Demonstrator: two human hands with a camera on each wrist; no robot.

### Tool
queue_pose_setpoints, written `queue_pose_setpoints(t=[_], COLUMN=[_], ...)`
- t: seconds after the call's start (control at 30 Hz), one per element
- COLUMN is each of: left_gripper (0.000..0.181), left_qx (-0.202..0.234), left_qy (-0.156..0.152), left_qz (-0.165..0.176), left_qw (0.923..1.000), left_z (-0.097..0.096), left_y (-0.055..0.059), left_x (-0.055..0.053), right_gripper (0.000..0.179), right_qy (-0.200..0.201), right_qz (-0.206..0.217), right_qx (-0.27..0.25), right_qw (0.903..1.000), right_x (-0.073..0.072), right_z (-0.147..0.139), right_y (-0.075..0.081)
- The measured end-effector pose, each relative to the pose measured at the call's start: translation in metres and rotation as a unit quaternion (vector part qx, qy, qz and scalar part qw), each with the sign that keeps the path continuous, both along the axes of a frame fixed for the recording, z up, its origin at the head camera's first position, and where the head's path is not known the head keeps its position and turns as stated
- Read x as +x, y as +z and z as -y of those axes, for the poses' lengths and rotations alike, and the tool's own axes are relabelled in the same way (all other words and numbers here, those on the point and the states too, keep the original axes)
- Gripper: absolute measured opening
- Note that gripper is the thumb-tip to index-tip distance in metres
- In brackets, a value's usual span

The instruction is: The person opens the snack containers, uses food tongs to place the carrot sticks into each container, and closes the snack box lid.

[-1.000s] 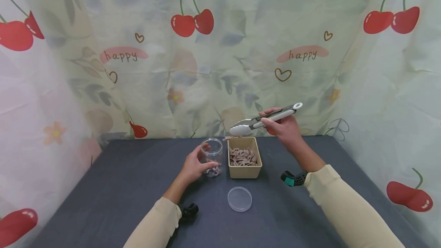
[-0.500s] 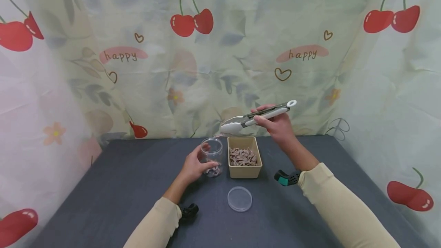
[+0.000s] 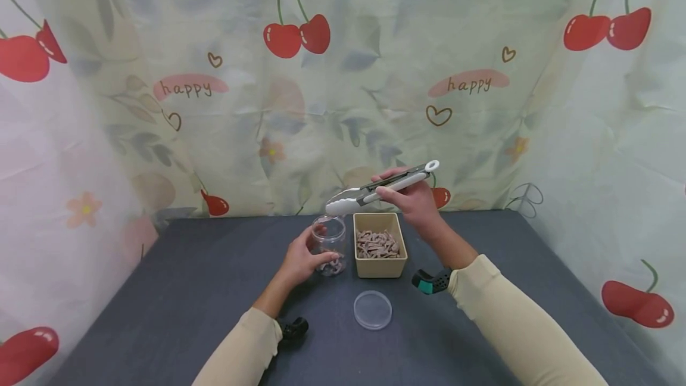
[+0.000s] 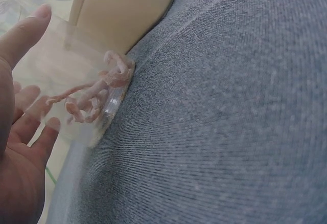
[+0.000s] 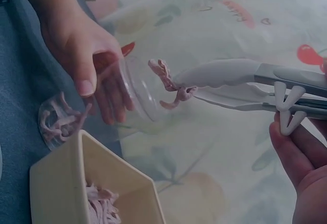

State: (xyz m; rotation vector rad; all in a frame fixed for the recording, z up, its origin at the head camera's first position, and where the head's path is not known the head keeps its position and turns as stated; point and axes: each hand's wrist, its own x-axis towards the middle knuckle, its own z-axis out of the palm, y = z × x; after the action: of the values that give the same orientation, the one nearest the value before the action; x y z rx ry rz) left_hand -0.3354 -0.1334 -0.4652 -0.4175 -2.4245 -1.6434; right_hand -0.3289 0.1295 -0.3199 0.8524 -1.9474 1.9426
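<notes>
My left hand (image 3: 300, 258) holds a clear plastic jar (image 3: 329, 237) upright on the table, fingers and thumb around its side. A few curled pinkish strips (image 4: 92, 98) lie at the bottom of the jar. In my right hand (image 3: 418, 200) are white and grey kitchen tongs (image 3: 396, 184), gripped by the handles. The tips of the tongs pinch a twisted pinkish strip (image 5: 179, 92) right by the jar's open mouth in the right wrist view. Beside the jar stands a beige box (image 3: 380, 268) with many similar strips (image 3: 377, 245) inside.
A round clear lid (image 3: 372, 310) lies on the dark cloth-covered table (image 3: 214, 302), in front of the box. Behind the table hangs a curtain (image 3: 332, 136) printed with cherries, and more of it flanks both sides.
My right hand has moved left with the tongs, from above the beige box to the jar's mouth. The left hand and the jar have stayed in place.
</notes>
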Motion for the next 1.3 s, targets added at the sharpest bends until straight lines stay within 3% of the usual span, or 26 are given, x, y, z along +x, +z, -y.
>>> queue_pose_setpoints(t=[0.3,0.53,0.7,0.9,1.1,1.3], left_gripper=[0.068,0.077,0.081,0.082,0.077,0.075], left_qx=[-0.003,-0.009,-0.005,-0.006,-0.006,-0.005], left_qy=[0.003,0.015,0.016,0.016,0.009,0.005], left_qz=[0.008,0.006,0.008,0.015,0.000,-0.007], left_qw=[1.0000,0.9998,0.9998,0.9997,0.9999,1.0000], left_z=[-0.001,0.000,0.000,0.000,-0.001,-0.001], left_y=[0.002,0.003,0.004,0.004,0.002,0.002], left_x=[0.001,0.002,0.003,0.002,0.002,0.002], right_gripper=[0.028,0.030,0.030,0.030,0.030,0.029], right_qy=[0.008,0.015,0.012,0.003,0.007,0.002], right_qz=[0.020,0.031,0.036,0.036,0.040,0.026], right_qx=[0.002,0.003,0.026,0.040,0.017,0.011], right_qw=[0.9998,0.9994,0.9989,0.9985,0.9990,0.9996], right_x=[-0.001,-0.004,-0.002,0.012,-0.003,-0.006], right_z=[0.007,0.012,0.015,0.017,0.013,0.011], right_y=[-0.010,-0.017,-0.014,-0.003,-0.017,-0.021])
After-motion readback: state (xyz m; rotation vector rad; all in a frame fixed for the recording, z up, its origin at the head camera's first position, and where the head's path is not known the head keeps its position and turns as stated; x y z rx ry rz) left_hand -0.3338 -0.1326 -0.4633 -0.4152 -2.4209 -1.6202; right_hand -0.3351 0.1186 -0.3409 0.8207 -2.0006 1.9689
